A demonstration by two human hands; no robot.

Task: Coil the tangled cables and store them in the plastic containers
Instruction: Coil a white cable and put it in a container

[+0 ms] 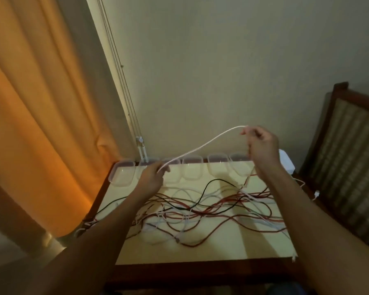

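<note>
A white cable [202, 145] arcs through the air above the table. My left hand [152, 177] pinches its lower end near the containers. My right hand [262, 145] is raised higher and grips the cable's upper part, from where it drops to the table. Below lies a tangle of red, white and black cables [200, 211] spread over the yellow tabletop [200, 252]. Several clear plastic containers [121, 173] stand in a row along the table's far edge, and they look empty.
An orange curtain [41, 124] hangs at the left with blind cords [141, 150] beside it. A white device [287, 161] sits at the table's far right corner. A wooden chair [349, 156] stands to the right. The wall is close behind the containers.
</note>
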